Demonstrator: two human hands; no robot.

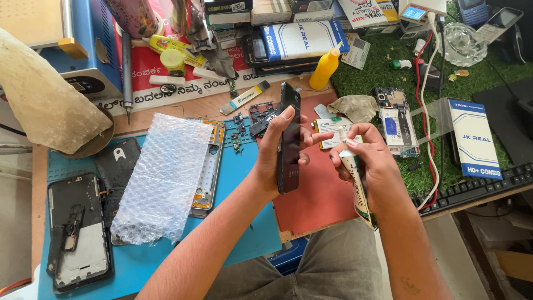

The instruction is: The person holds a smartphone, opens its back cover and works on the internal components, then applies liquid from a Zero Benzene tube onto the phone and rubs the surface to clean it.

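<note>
Left hand (275,150) holds a dark phone (290,139) on edge, upright and slightly tilted, above the red mat (316,200). Fingers (284,118) wrapped around the phone from its left side: thumb tip up near the upper half, other fingertips showing past the right edge about midway down. Grip closed on the phone; its lower end sits against the palm, its top end stands free above the fingers.

Right hand (369,161) closed around a white tube (355,186) with a green band. Tube runs downward through the fist, lower end poking out below the hand; its nozzle points up and left toward the phone's right edge, just beside it. Contact between nozzle and phone: cannot tell.

Surroundings on the surface (166,111): blue mat (244,183) to the left, carrying a sheet of bubble wrap (164,178) that lies over part of a phone frame (208,166). A stripped phone body (78,233) lies at the far left edge of the blue mat. Small black parts (261,114) lie just behind the left hand. Yellow squeeze bottle (323,68) stands well behind the phone. Opened phone with exposed board (395,122) lies on green turf to the right; black keyboard (477,189) at the right edge.
</note>
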